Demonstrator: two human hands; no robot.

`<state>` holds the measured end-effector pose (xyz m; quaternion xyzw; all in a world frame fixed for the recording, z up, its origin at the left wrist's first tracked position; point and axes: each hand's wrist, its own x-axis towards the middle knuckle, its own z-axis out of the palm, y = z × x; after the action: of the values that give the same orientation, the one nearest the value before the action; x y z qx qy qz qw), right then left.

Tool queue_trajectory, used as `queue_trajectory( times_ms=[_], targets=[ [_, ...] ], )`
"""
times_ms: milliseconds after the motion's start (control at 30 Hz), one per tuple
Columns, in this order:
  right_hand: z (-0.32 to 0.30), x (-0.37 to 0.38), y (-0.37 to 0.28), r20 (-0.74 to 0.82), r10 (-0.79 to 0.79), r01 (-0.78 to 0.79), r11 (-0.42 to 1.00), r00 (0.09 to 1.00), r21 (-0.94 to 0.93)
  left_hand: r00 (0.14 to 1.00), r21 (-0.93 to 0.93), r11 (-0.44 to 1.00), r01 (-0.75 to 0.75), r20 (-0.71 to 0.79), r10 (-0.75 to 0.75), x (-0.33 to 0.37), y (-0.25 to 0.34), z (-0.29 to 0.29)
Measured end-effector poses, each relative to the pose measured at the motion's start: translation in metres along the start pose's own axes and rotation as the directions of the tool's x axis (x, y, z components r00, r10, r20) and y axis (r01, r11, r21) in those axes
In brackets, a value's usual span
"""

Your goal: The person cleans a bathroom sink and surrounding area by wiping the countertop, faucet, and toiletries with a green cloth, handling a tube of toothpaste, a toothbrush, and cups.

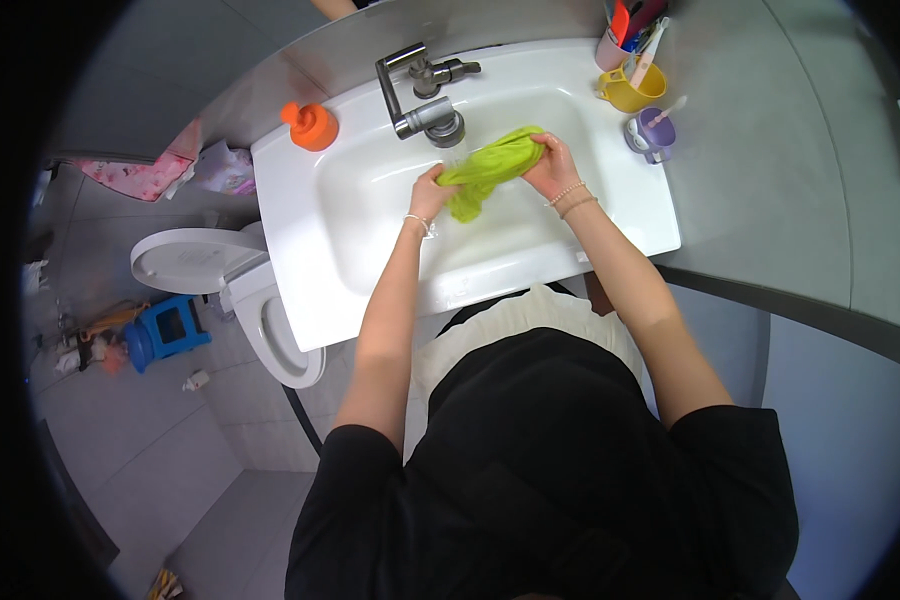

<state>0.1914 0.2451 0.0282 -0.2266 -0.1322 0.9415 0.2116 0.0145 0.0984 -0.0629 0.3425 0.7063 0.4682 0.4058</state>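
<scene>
A bright lime-green cloth (pixel 495 165) is stretched between my two hands over the basin of the white sink (pixel 300 300). My left hand (pixel 431 192) is closed on its left end, and my right hand (pixel 553 168) grips its upper right end. One fold of the cloth hangs down toward the basin near my left hand. Just above the cloth is the grey faucet (pixel 430 115), its spout head pointing down into the basin. Whether water is running onto the cloth is hard to make out.
An orange soap dispenser (pixel 312 127) stands on the sink's back left corner. At the right rim are a yellow cup (pixel 634 90) with a toothbrush, a purple cup (pixel 650 134) and a pink cup (pixel 613 52). A toilet (pixel 280 330) and a blue stool (pixel 175 333) are to the left.
</scene>
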Motion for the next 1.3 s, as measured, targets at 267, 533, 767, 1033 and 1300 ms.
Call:
queue_trajectory(
  times_ms=[267, 533, 767, 1033, 1300],
  targets=[
    [-0.074, 0.046, -0.02, -0.203, -0.379, -0.216, 0.008, 0.903, -0.976, 0.996, -0.841, 0.537, 0.071, 0.033, -0.081, -0.003, 0.079, 0.02],
    [0.039, 0.117, -0.04, 0.05, -0.409, 0.05, -0.012, 0.911, -0.999, 0.926, 0.603, 0.743, -0.29, -0.019, 0.377, 0.006, 0.08, -0.01],
    [0.059, 0.137, -0.044, 0.052, -0.243, 0.021, -0.13, 0.969, -0.991, 0.79, 0.875, 0.392, -0.283, -0.018, 0.613, -0.015, 0.12, -0.027],
    [0.027, 0.083, 0.008, 0.366, -0.373, 0.351, -0.11, 0.852, -0.93, 0.922, 0.819, 0.573, 0.034, -0.247, 0.298, -0.027, 0.14, -0.04],
    [-0.004, 0.059, 0.009, 0.344, -0.054, 0.332, -0.158, 0.937, -0.93, 0.758, 0.75, 0.653, -0.105, -0.364, 0.54, -0.048, 0.156, -0.052]
  ],
)
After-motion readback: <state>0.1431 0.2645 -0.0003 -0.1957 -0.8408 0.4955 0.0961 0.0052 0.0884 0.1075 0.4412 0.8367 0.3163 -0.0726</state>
